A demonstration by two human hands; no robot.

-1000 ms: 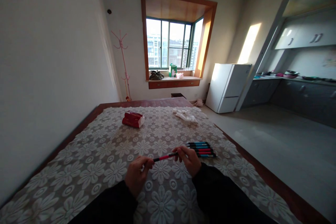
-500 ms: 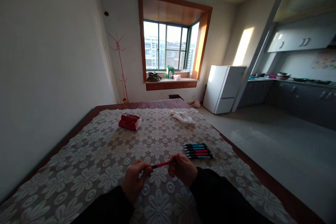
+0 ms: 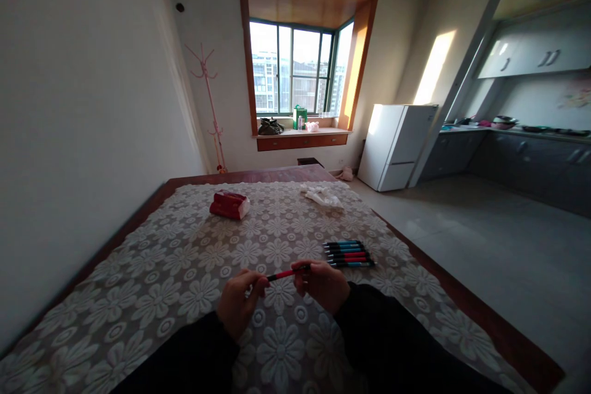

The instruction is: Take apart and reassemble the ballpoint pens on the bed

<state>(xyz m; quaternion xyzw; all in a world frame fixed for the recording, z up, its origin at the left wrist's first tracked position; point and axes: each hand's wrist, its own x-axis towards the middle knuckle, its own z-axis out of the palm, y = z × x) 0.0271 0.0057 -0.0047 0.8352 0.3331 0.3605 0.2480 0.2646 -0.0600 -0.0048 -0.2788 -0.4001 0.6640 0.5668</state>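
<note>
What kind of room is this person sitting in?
Most likely a small one-room flat. A fridge and kitchen counter with cupboards fill the right side, and a bay window looks out on tower blocks. Both hands hold a red pen.

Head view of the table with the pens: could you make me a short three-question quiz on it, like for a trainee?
1. True or false: both hands, left and right, hold the red pen.
2. Where does the row of pens lie? A) left of the hands B) right of the hands, on the tablecloth C) on the windowsill
3. Fill in: the red packet lies on the far ___ part of the table.

Key: 1 true; 2 B; 3 left.
</note>
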